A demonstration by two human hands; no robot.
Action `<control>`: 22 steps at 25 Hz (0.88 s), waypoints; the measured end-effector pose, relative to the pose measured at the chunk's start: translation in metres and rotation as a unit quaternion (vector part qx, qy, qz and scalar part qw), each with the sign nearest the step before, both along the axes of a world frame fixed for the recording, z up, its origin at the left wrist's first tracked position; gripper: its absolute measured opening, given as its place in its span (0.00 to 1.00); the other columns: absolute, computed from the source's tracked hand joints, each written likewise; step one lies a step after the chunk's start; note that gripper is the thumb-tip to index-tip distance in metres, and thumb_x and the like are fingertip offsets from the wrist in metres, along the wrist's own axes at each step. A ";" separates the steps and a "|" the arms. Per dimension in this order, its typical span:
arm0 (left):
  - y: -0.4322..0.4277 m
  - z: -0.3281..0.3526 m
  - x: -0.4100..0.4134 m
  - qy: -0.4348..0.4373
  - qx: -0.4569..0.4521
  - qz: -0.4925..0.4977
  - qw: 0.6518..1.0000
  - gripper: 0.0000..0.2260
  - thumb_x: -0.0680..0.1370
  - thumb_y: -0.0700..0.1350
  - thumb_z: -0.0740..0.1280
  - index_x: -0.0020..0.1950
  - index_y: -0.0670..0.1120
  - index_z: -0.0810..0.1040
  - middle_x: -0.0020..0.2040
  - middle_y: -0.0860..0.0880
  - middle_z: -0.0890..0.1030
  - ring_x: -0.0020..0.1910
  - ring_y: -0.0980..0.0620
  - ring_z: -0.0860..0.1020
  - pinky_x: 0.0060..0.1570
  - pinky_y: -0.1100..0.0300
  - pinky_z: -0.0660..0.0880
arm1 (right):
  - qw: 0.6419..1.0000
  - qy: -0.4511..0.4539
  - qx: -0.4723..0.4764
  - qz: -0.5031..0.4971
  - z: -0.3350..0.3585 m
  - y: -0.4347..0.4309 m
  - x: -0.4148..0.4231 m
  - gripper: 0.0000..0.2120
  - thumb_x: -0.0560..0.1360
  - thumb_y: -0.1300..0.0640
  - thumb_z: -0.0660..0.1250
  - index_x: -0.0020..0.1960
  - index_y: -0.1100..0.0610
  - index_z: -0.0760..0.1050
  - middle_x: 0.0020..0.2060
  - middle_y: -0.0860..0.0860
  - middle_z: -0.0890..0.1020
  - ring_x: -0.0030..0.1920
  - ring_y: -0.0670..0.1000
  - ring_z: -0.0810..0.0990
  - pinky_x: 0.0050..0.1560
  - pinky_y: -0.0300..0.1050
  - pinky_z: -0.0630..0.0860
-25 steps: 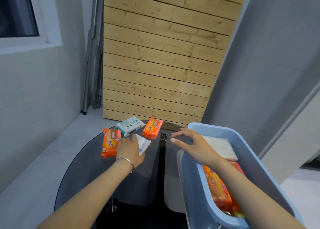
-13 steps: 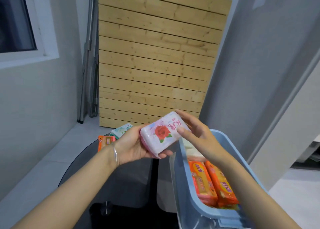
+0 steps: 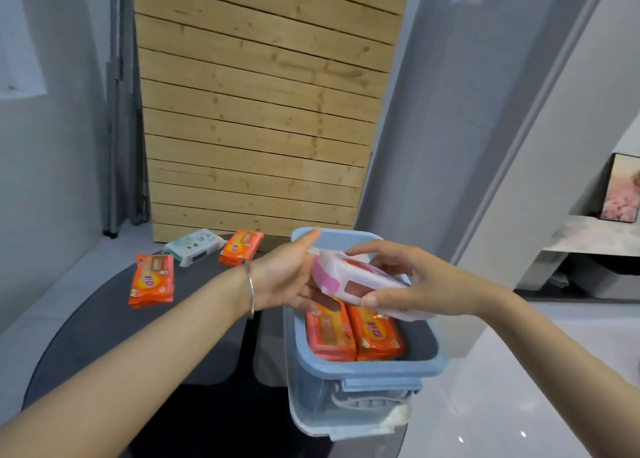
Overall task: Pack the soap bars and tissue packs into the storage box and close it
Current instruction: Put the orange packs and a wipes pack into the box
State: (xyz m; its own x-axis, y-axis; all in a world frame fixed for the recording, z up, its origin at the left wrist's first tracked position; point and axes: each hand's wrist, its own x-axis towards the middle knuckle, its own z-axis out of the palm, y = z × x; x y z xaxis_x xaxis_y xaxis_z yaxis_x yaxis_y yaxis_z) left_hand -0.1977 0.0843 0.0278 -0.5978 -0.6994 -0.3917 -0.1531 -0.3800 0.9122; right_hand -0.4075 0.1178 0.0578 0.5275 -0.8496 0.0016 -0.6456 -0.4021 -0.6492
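Note:
A pink and white pack hangs over the open blue storage box, gripped from both sides. My left hand holds its left end and my right hand holds its right end. Two orange packs lie side by side inside the box, with something white behind them, mostly hidden by the hands. On the dark round table lie an orange pack at the left, a second orange pack farther back, and a white and green pack between them.
A wooden slat panel leans against the wall behind the table. A grey wall rises just right of the box. At the far right stands a low shelf with a pink picture.
My left hand picked the pink and white pack off the table, my right hand joined it, and both carried it right until it hung low over the box.

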 end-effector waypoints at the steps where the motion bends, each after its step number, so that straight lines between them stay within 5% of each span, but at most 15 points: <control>1: 0.003 -0.004 -0.003 -0.032 -0.037 0.028 0.998 0.31 0.77 0.65 0.43 0.60 0.47 0.75 0.44 0.45 0.85 0.38 0.49 0.83 0.30 0.64 0.78 | 1.000 0.008 0.027 -0.010 -0.003 -0.001 -0.008 0.23 0.68 0.43 0.73 0.62 0.41 0.73 0.49 0.46 0.83 0.49 0.46 0.82 0.47 0.39 0.79; 3: 0.008 -0.012 -0.005 -0.057 -0.137 0.137 0.979 0.25 0.79 0.60 0.46 0.56 0.46 0.76 0.49 0.45 0.83 0.46 0.49 0.81 0.41 0.59 0.79 | 0.996 0.043 0.079 -0.017 -0.009 -0.003 -0.017 0.20 0.68 0.40 0.71 0.59 0.41 0.76 0.49 0.45 0.84 0.49 0.46 0.83 0.50 0.40 0.79; 6: 0.009 -0.015 0.004 -0.016 -0.303 0.316 0.899 0.16 0.82 0.47 0.51 0.54 0.44 0.77 0.51 0.45 0.81 0.50 0.50 0.77 0.56 0.55 0.73 | 0.980 0.109 0.166 0.032 -0.024 -0.008 -0.015 0.18 0.71 0.39 0.69 0.56 0.45 0.80 0.49 0.41 0.83 0.49 0.42 0.80 0.51 0.38 0.76; 10: 0.008 -0.020 0.021 -0.020 -0.296 0.327 0.897 0.15 0.82 0.44 0.52 0.56 0.43 0.78 0.56 0.45 0.81 0.58 0.48 0.76 0.63 0.50 0.71 | 0.956 0.156 0.244 0.036 -0.042 -0.013 -0.007 0.20 0.74 0.38 0.64 0.55 0.51 0.83 0.48 0.43 0.83 0.51 0.44 0.79 0.58 0.40 0.75; 14: 0.002 -0.027 0.032 -0.020 -0.292 0.337 0.895 0.16 0.81 0.43 0.52 0.57 0.41 0.78 0.55 0.45 0.82 0.59 0.46 0.76 0.65 0.48 0.70 | 0.959 0.031 0.280 0.015 -0.037 -0.013 -0.010 0.22 0.77 0.42 0.60 0.60 0.54 0.80 0.57 0.49 0.84 0.57 0.49 0.82 0.61 0.44 0.77; 18: -0.010 -0.043 0.048 -0.016 -0.287 0.359 0.888 0.13 0.81 0.42 0.54 0.48 0.47 0.79 0.50 0.48 0.81 0.55 0.46 0.77 0.60 0.50 0.71 | 0.981 -0.017 0.192 -0.009 -0.028 -0.023 -0.005 0.23 0.73 0.41 0.61 0.59 0.55 0.81 0.54 0.50 0.85 0.55 0.50 0.84 0.58 0.44 0.79; 22: -0.028 -0.066 0.085 -0.066 -0.287 0.369 0.882 0.10 0.80 0.43 0.57 0.50 0.47 0.78 0.56 0.45 0.80 0.55 0.48 0.76 0.59 0.52 0.70 | 0.991 -0.056 0.114 -0.050 -0.025 -0.049 0.025 0.16 0.78 0.47 0.62 0.58 0.54 0.81 0.52 0.48 0.85 0.51 0.47 0.84 0.52 0.37 0.80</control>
State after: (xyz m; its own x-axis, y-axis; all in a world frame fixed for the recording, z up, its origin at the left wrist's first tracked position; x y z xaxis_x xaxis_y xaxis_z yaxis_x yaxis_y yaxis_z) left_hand -0.1130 0.0567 -0.0379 0.1275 -0.9845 0.1205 -0.1761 0.0971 0.9796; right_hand -0.3829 0.0689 0.0329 0.4488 -0.8823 -0.1420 -0.5936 -0.1755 -0.7854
